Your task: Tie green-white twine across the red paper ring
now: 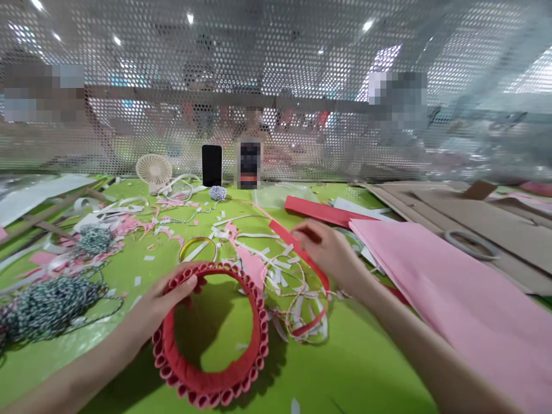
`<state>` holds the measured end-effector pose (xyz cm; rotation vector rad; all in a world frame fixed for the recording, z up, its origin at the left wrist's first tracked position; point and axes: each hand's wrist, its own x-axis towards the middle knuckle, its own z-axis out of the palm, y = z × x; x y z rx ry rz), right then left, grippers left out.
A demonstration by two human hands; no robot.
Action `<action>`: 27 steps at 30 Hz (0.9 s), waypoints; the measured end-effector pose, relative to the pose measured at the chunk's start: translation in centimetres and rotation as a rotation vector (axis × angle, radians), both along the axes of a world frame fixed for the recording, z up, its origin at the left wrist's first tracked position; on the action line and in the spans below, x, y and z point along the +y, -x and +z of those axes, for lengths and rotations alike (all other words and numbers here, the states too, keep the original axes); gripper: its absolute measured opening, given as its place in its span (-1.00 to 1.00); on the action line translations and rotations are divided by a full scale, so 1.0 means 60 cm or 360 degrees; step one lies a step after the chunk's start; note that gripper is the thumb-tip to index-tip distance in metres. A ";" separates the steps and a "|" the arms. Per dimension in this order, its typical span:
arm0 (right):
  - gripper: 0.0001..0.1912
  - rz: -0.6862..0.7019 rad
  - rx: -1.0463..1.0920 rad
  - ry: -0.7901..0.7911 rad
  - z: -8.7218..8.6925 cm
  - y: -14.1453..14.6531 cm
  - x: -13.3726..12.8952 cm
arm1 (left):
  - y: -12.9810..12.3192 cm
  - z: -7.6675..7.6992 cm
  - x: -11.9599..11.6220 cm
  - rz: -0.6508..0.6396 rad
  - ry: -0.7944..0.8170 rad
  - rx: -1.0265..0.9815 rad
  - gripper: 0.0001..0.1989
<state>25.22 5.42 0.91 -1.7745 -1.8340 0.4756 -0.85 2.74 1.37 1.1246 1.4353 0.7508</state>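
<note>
Here, the left hand (pixel 179 290) grips the ring's (pixel 170 328) rim, thumb on top.

This looks like a craft workshop. The bench (pixel 371 356) is bright green. Around the red ring (pixel 211 376) lie paper scraps (pixel 252 265), string (pixel 52 305), tape (pixel 197 250) and pink sheets (pixel 452 299). Behind the ring, past the bench, stands a wall full of little holes (pixel 302 132).

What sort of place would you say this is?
Probably a shared craft workshop: paper scraps and cord litter the table, a hand holds a red ring, and blurred people show beyond the mesh.
</note>
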 end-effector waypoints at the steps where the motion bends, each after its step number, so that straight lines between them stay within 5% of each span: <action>1: -0.77 -0.0015 -0.0099 0.0028 0.002 -0.017 0.007 | 0.003 -0.004 0.005 -0.0102 -0.0159 0.0072 -0.59; 5: -0.81 0.0170 -0.0304 0.0200 0.008 -0.045 0.008 | 0.012 -0.023 0.018 -0.0405 -0.0649 0.0480 -0.72; 12: -0.87 0.0618 -0.0526 0.0592 0.014 -0.016 -0.026 | 0.018 -0.040 0.023 -0.0423 -0.0867 0.0717 -0.73; 15: -0.84 0.0736 -0.0507 0.0580 0.004 -0.008 -0.033 | 0.017 -0.038 0.021 -0.0387 -0.0879 0.0713 -0.74; 23: -0.82 0.0547 -0.0337 0.0492 0.002 -0.032 -0.008 | 0.013 -0.035 0.019 -0.0333 -0.0976 0.0717 -0.77; 27: -0.84 0.0214 0.0401 0.0314 0.025 -0.046 0.002 | 0.020 -0.023 0.020 -0.0439 -0.1031 0.0802 -0.73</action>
